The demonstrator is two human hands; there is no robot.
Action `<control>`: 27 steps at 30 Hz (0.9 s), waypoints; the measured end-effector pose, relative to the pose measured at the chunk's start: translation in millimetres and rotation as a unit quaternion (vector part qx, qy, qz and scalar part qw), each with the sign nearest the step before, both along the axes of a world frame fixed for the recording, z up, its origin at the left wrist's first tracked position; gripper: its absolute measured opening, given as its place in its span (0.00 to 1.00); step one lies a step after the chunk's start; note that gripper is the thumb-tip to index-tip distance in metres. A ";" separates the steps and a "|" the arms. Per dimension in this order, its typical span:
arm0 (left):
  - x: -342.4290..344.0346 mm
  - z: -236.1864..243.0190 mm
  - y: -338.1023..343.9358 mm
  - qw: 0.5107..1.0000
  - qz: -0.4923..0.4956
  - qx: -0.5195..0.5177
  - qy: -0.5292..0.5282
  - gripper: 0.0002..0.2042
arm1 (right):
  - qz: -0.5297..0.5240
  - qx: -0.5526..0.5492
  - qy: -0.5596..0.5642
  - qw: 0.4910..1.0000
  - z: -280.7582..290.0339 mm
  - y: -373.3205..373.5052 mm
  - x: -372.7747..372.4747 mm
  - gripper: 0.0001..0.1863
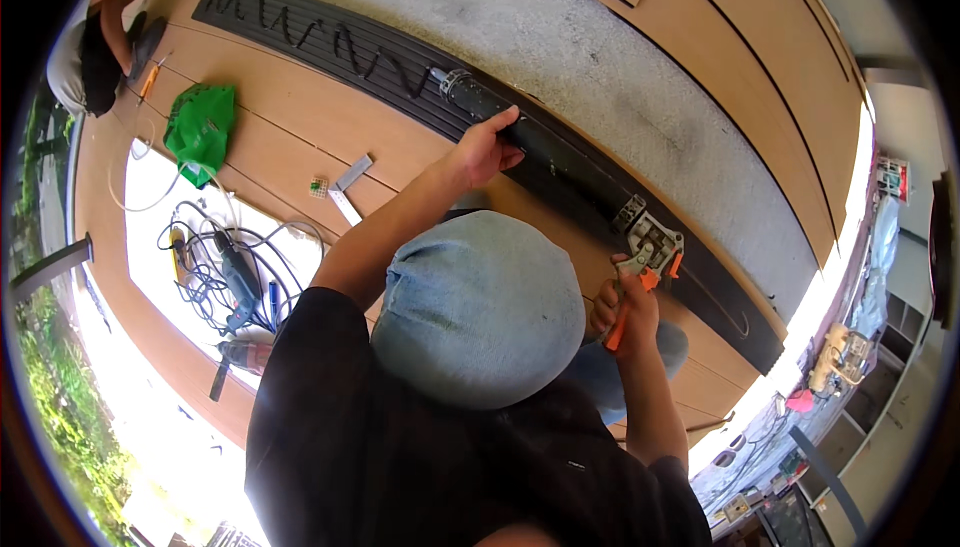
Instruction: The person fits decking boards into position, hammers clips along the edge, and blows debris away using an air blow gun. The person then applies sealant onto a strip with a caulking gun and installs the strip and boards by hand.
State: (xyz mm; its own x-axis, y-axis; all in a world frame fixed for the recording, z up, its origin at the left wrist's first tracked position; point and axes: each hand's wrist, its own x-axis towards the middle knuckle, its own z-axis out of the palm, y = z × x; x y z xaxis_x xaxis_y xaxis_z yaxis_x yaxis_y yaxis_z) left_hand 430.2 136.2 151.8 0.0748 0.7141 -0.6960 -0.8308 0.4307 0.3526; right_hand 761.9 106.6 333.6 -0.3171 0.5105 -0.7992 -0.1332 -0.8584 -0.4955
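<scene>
A black-barrelled caulking gun (560,162) lies slantwise before me, its nozzle toward the upper left. My left hand (488,150) cradles the barrel near its front end, the thumb on top. With my right hand (625,309) I grip the orange trigger handle at the rear, fingers wrapped round it. Under the gun runs a long dark grooved board (290,35). A zigzag bead of black adhesive (345,52) covers its far left stretch, ending close to the nozzle. From the gun's rear a thin rod with a hooked end reaches over the board's right part.
Brown planks (270,142) floor the left side; rough concrete (640,97) lies beyond the board. At left are a green bag (200,127), a square (348,187), a corded drill (238,282) and a red-and-black power tool (245,355). Another person (100,47) crouches at the far left.
</scene>
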 end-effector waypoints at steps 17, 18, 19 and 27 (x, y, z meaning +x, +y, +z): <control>71.4 39.2 -40.2 0.993 -0.077 0.014 -0.091 0.31 | -0.094 0.022 0.123 0.988 17.8 -82.8 69.8 0.31; 71.6 44.9 -36.7 0.989 -0.098 0.030 -0.103 0.34 | -0.116 0.009 0.152 0.981 14.5 -85.4 71.0 0.29; 73.4 50.2 -31.6 0.990 -0.119 -0.001 -0.073 0.35 | -0.122 0.007 0.152 0.981 9.1 -89.2 74.5 0.29; 111.9 14.2 -53.4 0.960 -0.273 -0.050 -0.027 0.30 | -0.137 0.031 0.107 0.984 17.8 -137.7 135.9 0.20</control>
